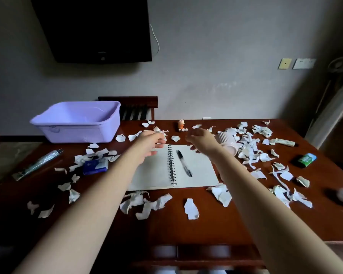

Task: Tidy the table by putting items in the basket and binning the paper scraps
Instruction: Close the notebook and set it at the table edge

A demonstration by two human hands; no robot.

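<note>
Two arms in shot: left forearm (pixel 99 190) & right forearm (pixel 255 190), both bare all the way to the btm edge of frame. Left hand (pixel 147 145) & right hand (pixel 202 141) bare too; slim wrists, long fingers.

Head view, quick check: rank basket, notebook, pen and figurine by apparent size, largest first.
1. Notebook and basket: look about alike, and the basket sits farther away, so unranked.
2. Pen.
3. Figurine: smallest, though also far from the camera.
</note>
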